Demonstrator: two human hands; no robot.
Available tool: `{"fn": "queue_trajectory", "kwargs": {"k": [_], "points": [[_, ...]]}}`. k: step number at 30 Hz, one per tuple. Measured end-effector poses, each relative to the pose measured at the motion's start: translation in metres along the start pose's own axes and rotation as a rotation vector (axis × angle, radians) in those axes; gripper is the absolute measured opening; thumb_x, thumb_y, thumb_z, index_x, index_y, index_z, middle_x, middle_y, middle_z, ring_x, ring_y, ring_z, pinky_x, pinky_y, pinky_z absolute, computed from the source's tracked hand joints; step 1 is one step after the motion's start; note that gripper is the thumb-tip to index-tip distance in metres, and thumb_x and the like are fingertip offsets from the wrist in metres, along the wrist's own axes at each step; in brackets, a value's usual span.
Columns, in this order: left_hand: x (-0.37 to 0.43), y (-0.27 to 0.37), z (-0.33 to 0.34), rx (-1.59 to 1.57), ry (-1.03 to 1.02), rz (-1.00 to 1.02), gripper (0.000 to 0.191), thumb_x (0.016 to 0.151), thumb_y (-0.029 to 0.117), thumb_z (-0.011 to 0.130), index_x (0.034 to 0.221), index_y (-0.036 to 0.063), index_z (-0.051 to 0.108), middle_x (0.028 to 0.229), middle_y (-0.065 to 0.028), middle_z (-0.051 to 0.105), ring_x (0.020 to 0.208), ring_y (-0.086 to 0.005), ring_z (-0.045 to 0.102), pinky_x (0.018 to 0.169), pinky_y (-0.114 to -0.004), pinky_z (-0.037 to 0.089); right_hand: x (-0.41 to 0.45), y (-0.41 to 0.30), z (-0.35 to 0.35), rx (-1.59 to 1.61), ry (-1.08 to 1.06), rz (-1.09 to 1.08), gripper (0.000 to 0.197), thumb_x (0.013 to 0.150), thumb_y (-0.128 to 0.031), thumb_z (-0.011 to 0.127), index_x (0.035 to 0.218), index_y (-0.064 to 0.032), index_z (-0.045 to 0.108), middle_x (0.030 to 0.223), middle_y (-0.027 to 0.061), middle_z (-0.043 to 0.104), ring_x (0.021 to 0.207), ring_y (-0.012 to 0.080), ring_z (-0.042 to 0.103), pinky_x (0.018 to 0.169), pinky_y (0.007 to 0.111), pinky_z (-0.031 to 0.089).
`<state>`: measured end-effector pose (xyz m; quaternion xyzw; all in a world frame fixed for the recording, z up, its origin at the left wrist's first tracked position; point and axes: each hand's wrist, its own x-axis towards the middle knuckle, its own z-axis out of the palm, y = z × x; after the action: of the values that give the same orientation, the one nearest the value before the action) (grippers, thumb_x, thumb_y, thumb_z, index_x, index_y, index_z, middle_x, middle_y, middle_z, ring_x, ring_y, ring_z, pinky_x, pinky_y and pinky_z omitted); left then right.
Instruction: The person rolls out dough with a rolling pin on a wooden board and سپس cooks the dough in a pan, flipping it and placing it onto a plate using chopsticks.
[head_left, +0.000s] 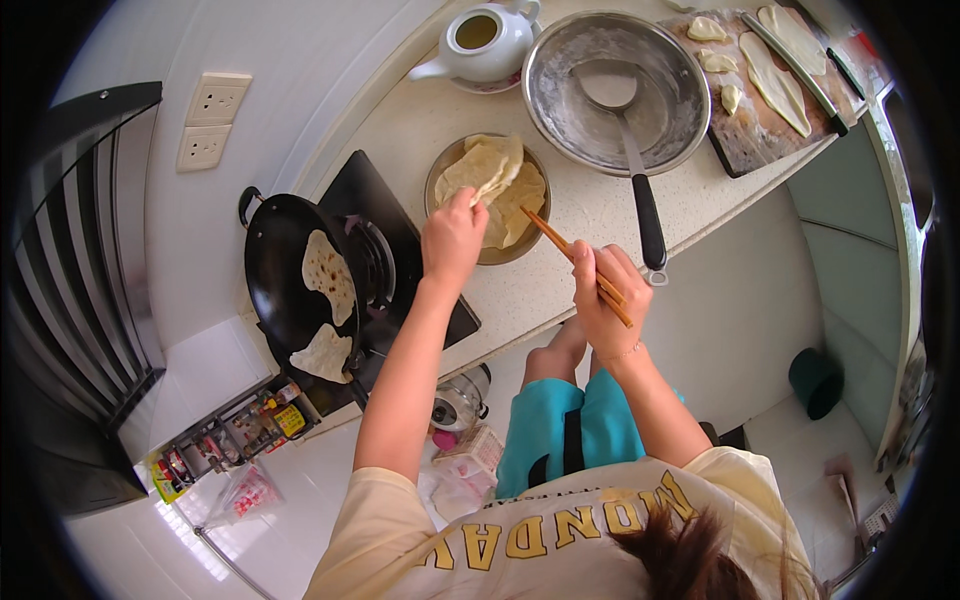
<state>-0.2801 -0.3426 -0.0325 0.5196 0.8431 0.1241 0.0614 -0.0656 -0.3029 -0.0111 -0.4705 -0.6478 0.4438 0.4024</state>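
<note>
My left hand (454, 238) pinches the near edge of a thin cooked flatbread (491, 169), lifted over a round metal bowl (544, 238). More flatbread pieces (523, 196) lie in that bowl. In my right hand (611, 296) is a pair of wooden chopsticks (553, 235), their tips just over the bowl's right side. To the left, a black wok (274, 259) on the stove holds a brown-spotted flatbread (328, 274) and a paler one (324, 355) near its front rim.
A large steel basin (536, 124) with a black-handled ladle (646, 217) stands behind my right hand. Beyond it, a cutting board (757, 146) carries dough pieces (772, 82) and a long knife (799, 71). A white teapot (491, 60) sits at the back beside the basin. The gas stove (442, 322) is left.
</note>
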Motion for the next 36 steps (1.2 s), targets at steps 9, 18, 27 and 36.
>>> {"fn": "queue_trajectory", "kwargs": {"k": [9, 18, 27, 36], "points": [[0.015, -0.028, -0.017, -0.172, -0.058, -0.183, 0.031, 0.096, 0.023, 0.063, 0.114, -0.0029, 0.064, 0.099, -0.0259, 0.070, 0.094, -0.0423, 0.069, 0.078, -0.043, 0.054, 0.002, 0.000, 0.012, 0.084, -0.036, 0.110, 0.008, 0.094, -0.007, 0.069, 0.088, -0.0017, 0.072, 0.065, 0.0087, 0.053, 0.051, 0.0195, 0.050, 0.049, 0.032, 0.041], [0.026, -0.036, -0.017, -0.215, -0.189, -0.205, 0.029, 0.097, 0.024, 0.062, 0.114, -0.0002, 0.062, 0.096, -0.0247, 0.070, 0.089, -0.0408, 0.068, 0.078, -0.044, 0.052, 0.009, -0.005, 0.010, 0.248, -0.102, 0.115, 0.013, 0.096, -0.013, 0.069, 0.097, -0.0018, 0.075, 0.068, 0.0059, 0.058, 0.049, 0.0129, 0.056, 0.047, 0.028, 0.043], [0.024, -0.029, -0.023, -0.301, -0.305, -0.248, 0.034, 0.096, 0.029, 0.064, 0.115, 0.0005, 0.066, 0.095, -0.0235, 0.070, 0.086, -0.0367, 0.069, 0.078, -0.041, 0.052, 0.003, -0.001, 0.012, 0.215, -0.037, 0.285, 0.015, 0.094, -0.012, 0.070, 0.083, -0.0019, 0.071, 0.064, 0.0074, 0.057, 0.049, 0.0143, 0.058, 0.045, 0.028, 0.042], [0.022, -0.032, -0.019, -0.275, -0.223, -0.231, 0.031, 0.096, 0.027, 0.067, 0.112, -0.0002, 0.066, 0.088, -0.0169, 0.071, 0.075, -0.0208, 0.065, 0.073, -0.033, 0.051, -0.004, 0.002, 0.033, -0.069, -0.153, -0.409, 0.010, 0.089, -0.003, 0.070, 0.095, 0.0032, 0.065, 0.073, 0.0114, 0.056, 0.059, 0.0276, 0.059, 0.054, 0.038, 0.050]]}}
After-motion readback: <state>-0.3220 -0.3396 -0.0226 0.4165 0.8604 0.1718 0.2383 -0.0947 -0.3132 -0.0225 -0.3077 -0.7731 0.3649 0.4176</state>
